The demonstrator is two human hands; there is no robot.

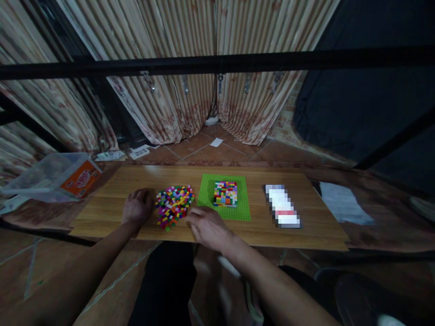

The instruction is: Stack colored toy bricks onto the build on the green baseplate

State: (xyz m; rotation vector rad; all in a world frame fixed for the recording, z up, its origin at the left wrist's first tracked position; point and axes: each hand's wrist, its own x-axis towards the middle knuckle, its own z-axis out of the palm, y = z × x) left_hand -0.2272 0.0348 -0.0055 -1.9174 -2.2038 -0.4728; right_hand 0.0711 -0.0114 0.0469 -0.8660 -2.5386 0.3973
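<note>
A loose pile of small multicoloured toy bricks (174, 203) lies on the wooden table between my hands. My left hand (136, 207) rests on the table just left of the pile, its fingers loosely bent and apart, holding nothing that I can see. At the pile's right edge, my right hand (205, 226) has its fingertips drawn together; whatever is between them is too small to make out. Beyond that hand lies a green studded baseplate (243, 199). On it stands a rectangular block built of many-coloured bricks (225, 194), its near side close to my right hand's knuckles.
Right of the baseplate lies a phone (282, 206) with a blurred screen. A clear plastic box (50, 176) with an orange label stands off the left end of the wooden table (105, 199). White paper (345, 203) lies to the right. A black bar (217, 63) crosses before the curtains.
</note>
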